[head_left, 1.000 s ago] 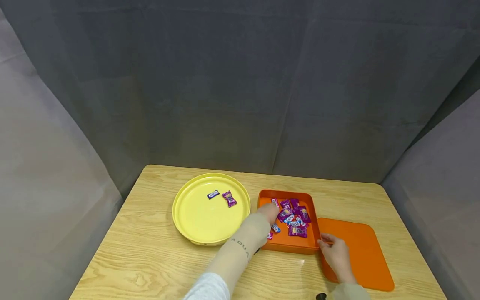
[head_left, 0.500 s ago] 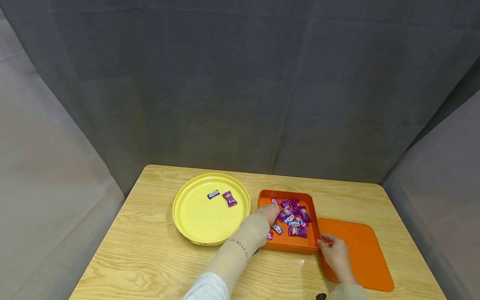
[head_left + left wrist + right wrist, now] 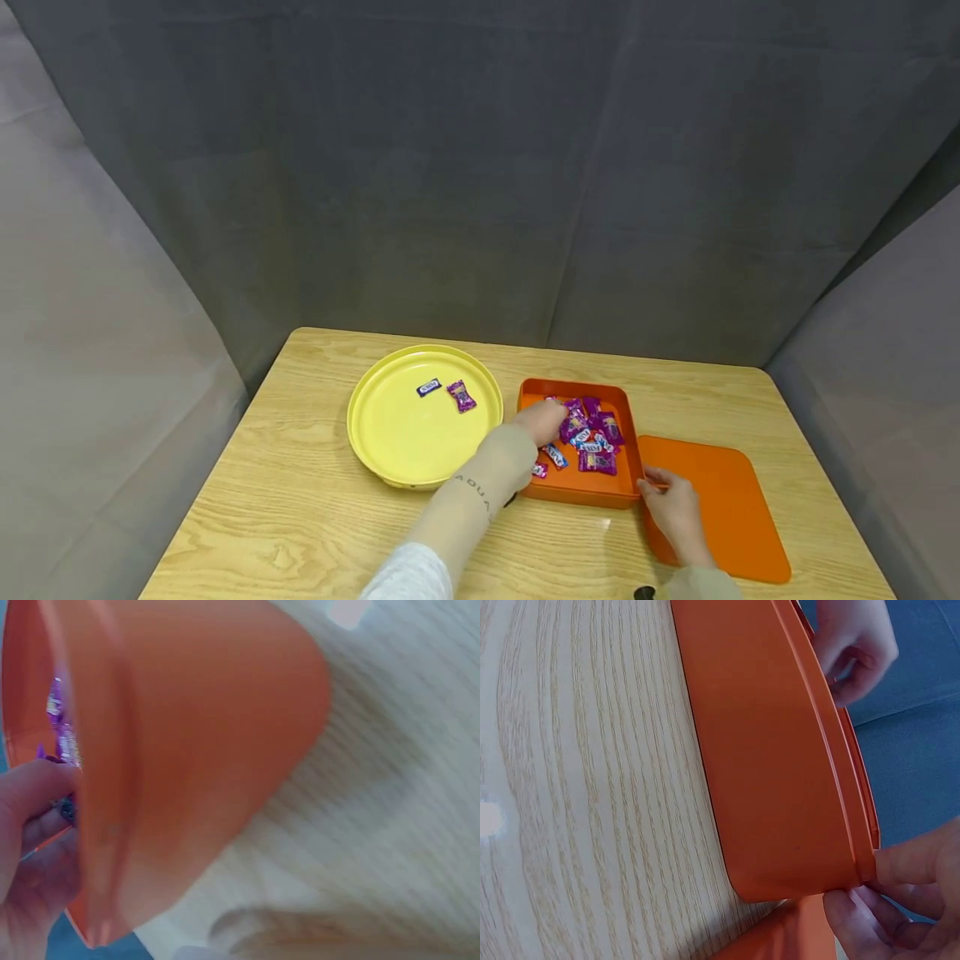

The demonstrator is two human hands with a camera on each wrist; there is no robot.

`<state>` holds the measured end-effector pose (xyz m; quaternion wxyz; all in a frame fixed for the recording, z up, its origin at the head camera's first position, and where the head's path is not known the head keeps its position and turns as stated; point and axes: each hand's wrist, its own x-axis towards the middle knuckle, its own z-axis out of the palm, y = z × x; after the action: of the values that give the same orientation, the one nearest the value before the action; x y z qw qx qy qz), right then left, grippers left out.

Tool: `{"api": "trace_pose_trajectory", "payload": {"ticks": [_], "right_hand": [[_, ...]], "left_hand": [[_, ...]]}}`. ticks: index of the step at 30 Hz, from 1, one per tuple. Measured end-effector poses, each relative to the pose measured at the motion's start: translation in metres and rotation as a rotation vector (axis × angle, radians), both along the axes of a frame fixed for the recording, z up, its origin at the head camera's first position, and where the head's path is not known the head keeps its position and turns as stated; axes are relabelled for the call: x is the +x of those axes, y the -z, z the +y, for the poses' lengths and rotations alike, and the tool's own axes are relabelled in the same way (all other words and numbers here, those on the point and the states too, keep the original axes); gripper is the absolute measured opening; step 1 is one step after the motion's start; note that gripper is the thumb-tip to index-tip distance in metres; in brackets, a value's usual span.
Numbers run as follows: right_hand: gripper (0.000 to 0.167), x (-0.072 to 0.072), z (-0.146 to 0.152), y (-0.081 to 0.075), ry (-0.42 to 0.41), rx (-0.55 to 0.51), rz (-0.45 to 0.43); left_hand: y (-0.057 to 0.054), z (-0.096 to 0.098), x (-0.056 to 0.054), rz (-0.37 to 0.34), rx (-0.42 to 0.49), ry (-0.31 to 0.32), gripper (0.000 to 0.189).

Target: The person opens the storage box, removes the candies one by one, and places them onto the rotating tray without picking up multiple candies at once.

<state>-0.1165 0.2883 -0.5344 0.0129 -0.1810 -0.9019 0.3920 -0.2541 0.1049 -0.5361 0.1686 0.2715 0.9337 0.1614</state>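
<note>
My left hand (image 3: 542,421) reaches over the left side of a square orange box (image 3: 577,495) that holds several wrapped candies (image 3: 597,460). In the left wrist view the thumb and bent fingers (image 3: 41,877) are inside the rim, close to a dark wrapper (image 3: 66,810). The rim hides the fingertips, so whether they grip a candy cannot be told. With thumb and fingertips, my right hand (image 3: 675,510) pinches the box's near right corner, seen also in the right wrist view, where the hand (image 3: 915,900) is at the rim.
Left of the box stands a round yellow tray (image 3: 397,450) bearing a blue candy (image 3: 429,387) and a purple candy (image 3: 461,397). A flat orange lid (image 3: 723,500) lies on the wooden table (image 3: 300,517) at the right, partly beneath my right hand. Grey curtains (image 3: 450,167) surround the table.
Inside the box my left hand has shifted slightly right and away from me, covering most of a pink candy. A blue-white candy beside it has turned a little. The right hand stays put.
</note>
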Motion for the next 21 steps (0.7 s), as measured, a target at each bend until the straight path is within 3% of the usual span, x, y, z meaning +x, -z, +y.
{"api": "trace_pose_trajectory", "payload": {"ticks": [2, 3, 7, 13, 21], "right_hand": [[0.033, 0.0, 0.0, -0.001, 0.0, 0.003, 0.002], [0.033, 0.0, -0.001, -0.001, 0.002, 0.004, 0.002], [0.033, -0.001, -0.001, -0.002, 0.005, 0.01, -0.001], [0.034, -0.001, 0.0, -0.001, -0.005, 0.003, -0.006], [0.034, -0.003, 0.0, -0.001, -0.009, 0.001, -0.01]], "left_hand": [[-0.004, 0.003, -0.002, 0.084, -0.016, 0.058, 0.017], [-0.007, 0.004, -0.003, 0.193, -0.051, 0.117, 0.022], [-0.018, 0.007, -0.007, 0.3, -0.036, 0.164, 0.031], [-0.033, 0.003, -0.012, 0.402, 0.002, 0.157, 0.029], [-0.041, -0.018, -0.021, 0.498, -0.013, 0.054, 0.033]]}}
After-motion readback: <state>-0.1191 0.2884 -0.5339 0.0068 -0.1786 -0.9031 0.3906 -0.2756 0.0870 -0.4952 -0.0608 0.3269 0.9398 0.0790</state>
